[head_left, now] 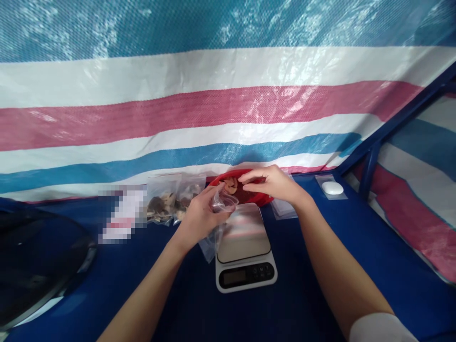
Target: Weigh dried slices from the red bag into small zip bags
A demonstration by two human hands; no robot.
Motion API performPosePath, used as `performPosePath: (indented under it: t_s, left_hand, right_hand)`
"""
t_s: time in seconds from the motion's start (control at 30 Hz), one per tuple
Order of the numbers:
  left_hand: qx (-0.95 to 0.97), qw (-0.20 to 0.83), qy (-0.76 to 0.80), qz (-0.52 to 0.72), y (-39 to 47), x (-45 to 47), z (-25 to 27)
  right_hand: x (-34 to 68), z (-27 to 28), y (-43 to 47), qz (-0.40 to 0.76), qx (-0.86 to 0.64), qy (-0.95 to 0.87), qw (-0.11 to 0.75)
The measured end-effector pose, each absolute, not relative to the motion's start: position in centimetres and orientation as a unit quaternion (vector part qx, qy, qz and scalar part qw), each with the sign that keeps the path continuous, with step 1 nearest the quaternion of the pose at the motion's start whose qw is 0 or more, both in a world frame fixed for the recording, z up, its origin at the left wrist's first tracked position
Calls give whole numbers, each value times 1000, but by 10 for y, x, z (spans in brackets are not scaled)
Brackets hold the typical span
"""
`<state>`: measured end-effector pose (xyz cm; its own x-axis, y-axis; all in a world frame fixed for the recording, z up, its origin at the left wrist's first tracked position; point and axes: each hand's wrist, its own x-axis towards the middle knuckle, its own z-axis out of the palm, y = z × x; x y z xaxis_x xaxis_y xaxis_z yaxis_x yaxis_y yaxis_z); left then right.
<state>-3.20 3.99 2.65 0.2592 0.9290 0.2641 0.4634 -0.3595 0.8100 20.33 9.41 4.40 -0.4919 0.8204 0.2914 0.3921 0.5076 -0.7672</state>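
My left hand (201, 216) is closed on a clear plastic bag (225, 202), whose mouth gapes between thumb and fingers. The bag's lower part hangs beside a white digital kitchen scale (245, 280) with a shiny plate. Over a red basin (265, 198) reaches my right hand (270, 183), its thumb and fingers apart and nothing visible between them. Pale tan slices (231, 185) show at the basin, between my two hands. What exactly they are is too small to tell.
Filled clear bags (164, 204) with dark and pale pieces stand at the left. Flat plastic bags (285, 209) lie right of the basin. Farther right is a white oval object (333, 188) on a small bag. A black round-edged object (42, 266) occupies the left. Striped sheeting (213, 104) hangs behind.
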Motion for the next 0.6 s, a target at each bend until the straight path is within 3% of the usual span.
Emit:
performPosePath:
  t_s: [0.23, 0.6]
  left_hand:
    - [665, 380, 515, 386, 34, -49, 34]
    - [632, 411, 531, 388, 40, -82, 45]
  right_hand:
    - [196, 27, 106, 249, -436, -837, 217]
    - [153, 1, 114, 107, -363, -892, 245]
